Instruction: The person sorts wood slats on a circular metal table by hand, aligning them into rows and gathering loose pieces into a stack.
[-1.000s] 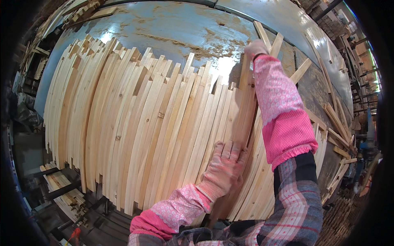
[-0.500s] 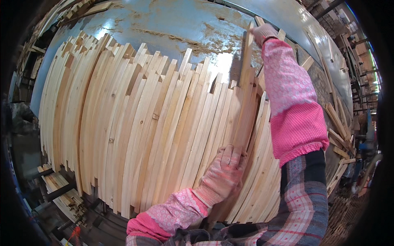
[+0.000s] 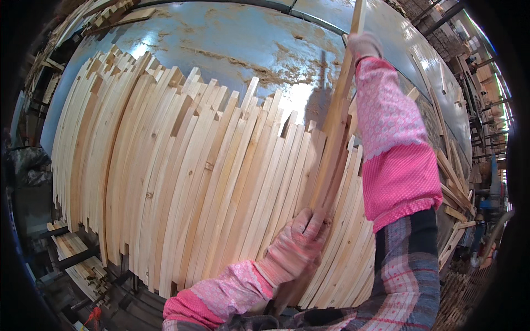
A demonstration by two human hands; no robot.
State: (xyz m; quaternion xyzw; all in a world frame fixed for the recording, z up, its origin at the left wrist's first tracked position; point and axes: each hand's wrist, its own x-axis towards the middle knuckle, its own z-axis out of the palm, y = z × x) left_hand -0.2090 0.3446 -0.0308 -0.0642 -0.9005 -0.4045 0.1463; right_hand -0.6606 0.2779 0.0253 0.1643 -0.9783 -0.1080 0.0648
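Both my hands wear pale, stained work gloves with pink patterned sleeve covers. A long wooden strip (image 3: 337,116) slants across the right part of a wide row of similar pale wooden strips (image 3: 182,182). Toward its far end, my right hand (image 3: 365,46) is closed around it, and the tip sticks out past the glove. My left hand (image 3: 295,243) has its fingers closed over the same strip nearer to me; its thumb is hidden. The strip's near end lies partly out of sight below that hand.
The row lies on a shiny blue-grey metal table (image 3: 237,33) strewn with sawdust. More wooden strips (image 3: 80,259) are stacked low at the left. Loose wood pieces (image 3: 452,187) lie at the right, and further lumber (image 3: 113,19) sits at the far left.
The held strip now reaches farther out and up beyond my right hand. My left hand has shifted slightly toward me, still on the strip. The row appears slightly lower in view.
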